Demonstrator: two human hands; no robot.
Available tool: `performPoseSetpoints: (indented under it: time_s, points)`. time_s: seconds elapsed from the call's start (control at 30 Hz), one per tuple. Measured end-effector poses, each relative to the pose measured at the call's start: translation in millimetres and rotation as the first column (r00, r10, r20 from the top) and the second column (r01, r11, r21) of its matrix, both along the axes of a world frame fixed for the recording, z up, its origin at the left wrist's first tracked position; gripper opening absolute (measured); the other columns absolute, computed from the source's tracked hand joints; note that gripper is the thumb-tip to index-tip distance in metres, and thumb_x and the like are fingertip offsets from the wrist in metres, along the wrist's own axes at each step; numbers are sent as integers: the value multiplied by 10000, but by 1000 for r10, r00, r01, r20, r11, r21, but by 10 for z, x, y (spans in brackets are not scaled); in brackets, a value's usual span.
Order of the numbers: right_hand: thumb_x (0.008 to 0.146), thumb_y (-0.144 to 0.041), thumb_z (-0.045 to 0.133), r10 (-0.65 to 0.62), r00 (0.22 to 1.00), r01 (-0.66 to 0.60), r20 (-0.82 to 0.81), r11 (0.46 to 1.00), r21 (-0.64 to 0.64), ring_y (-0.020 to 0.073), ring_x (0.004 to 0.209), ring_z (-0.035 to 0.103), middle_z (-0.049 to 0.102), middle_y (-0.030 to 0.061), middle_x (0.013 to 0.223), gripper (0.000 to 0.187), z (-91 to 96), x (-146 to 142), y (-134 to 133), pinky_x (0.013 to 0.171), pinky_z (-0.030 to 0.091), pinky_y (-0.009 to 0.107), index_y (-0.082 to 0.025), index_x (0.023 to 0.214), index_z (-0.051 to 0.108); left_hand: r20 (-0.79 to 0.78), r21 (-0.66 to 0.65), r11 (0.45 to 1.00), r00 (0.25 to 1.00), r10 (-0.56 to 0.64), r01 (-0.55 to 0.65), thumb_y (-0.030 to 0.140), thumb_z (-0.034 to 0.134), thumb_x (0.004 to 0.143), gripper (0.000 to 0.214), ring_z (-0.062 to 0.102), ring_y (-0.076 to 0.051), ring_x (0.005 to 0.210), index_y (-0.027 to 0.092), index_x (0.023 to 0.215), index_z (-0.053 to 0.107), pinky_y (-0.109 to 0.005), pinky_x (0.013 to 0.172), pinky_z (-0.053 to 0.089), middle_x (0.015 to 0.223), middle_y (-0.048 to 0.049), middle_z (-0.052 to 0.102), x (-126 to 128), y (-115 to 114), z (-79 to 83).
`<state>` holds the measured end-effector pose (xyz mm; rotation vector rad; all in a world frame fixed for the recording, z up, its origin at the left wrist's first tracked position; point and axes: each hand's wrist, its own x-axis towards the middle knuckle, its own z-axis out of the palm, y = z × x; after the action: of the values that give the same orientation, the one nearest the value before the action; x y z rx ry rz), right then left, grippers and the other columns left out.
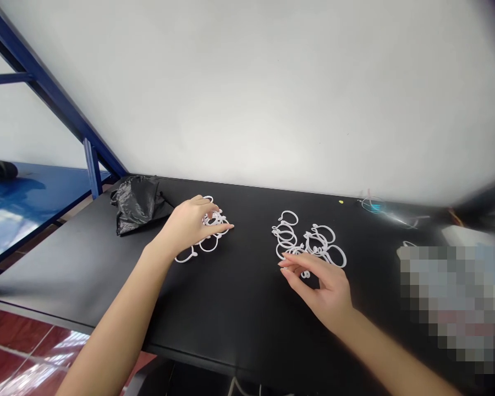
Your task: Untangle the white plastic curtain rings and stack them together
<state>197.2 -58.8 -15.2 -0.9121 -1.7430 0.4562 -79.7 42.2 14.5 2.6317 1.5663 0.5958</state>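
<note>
Two heaps of white plastic rings lie on a black table [239,313]. My left hand [192,223] rests on the left heap [209,234], its fingers stretched over the rings and touching them. Just below the right heap [309,242] is my right hand [322,286], fingers loosely apart, their tips at the nearest rings. Neither hand visibly grips a ring.
A crumpled black plastic bag [138,203] lies at the table's back left. A blue metal frame [53,93] and a blue shelf [20,198] stand to the left. Small items, one of them blue [373,206], lie at the back right by the white wall.
</note>
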Motion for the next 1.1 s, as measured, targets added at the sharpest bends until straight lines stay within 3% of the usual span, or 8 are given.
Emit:
performPoseSetpoints:
  time_s: [0.17,0.33,0.5,0.57,0.67,0.83,0.93,1.1]
  points:
    - [832,-44,640,-1,999,0,37,1000,26,129,586,649,725,14,767,218,-6,-9,-1,551,578,264,-205,958,714,-105,-80,981,981,166,-174,582,532,883,423,648,-257,753,167,938,593,-342,679,446,864,-70,716,-41,41,-75]
    - [839,-50,637,-59,997,56,51,997,43,133,597,642,714,10,761,205,-40,-3,-6,572,563,276,-207,955,702,-165,-48,985,974,155,-165,553,505,909,399,626,-286,887,166,881,595,-353,740,461,909,-105,684,-67,57,-141]
    - [854,-88,634,-227,971,223,73,973,57,156,657,651,724,25,820,182,-49,38,35,636,562,318,-223,964,688,-121,1,985,977,173,-174,476,439,964,370,595,-290,932,148,984,608,-397,798,460,990,-116,659,2,36,-131]
    - [854,-114,641,-261,956,251,137,964,87,195,769,673,732,45,881,164,-64,71,81,734,564,374,-225,967,687,-42,35,993,993,110,-109,425,422,982,330,586,-273,945,149,1010,602,-403,832,455,1016,-113,649,114,-11,-109]
    - [834,-163,677,-253,926,224,279,965,134,245,874,669,735,52,914,126,-115,112,147,838,531,463,-228,942,685,68,33,993,991,-118,115,351,412,998,266,583,-232,936,154,1029,588,-389,867,453,1015,-97,642,331,-116,-107]
    - [830,-193,676,-219,876,198,430,976,93,256,872,657,729,30,851,84,-205,119,167,916,471,533,-243,898,677,54,-52,902,903,-427,429,272,432,994,198,579,-206,907,163,991,597,-351,821,462,982,-79,643,609,-285,-231]
    - [856,-164,633,-211,871,195,443,977,82,242,862,662,727,20,825,91,-216,110,156,956,447,538,-243,876,673,59,-84,878,882,-467,470,264,435,993,193,583,-198,893,168,979,602,-340,805,465,977,-75,646,667,-328,-297]
    - [876,-104,588,-196,894,175,403,981,90,195,726,654,727,10,781,146,-190,106,159,829,510,442,-227,853,663,63,-101,876,881,-468,472,242,435,990,188,589,-198,889,165,978,606,-340,809,475,972,-75,649,667,-328,-301]
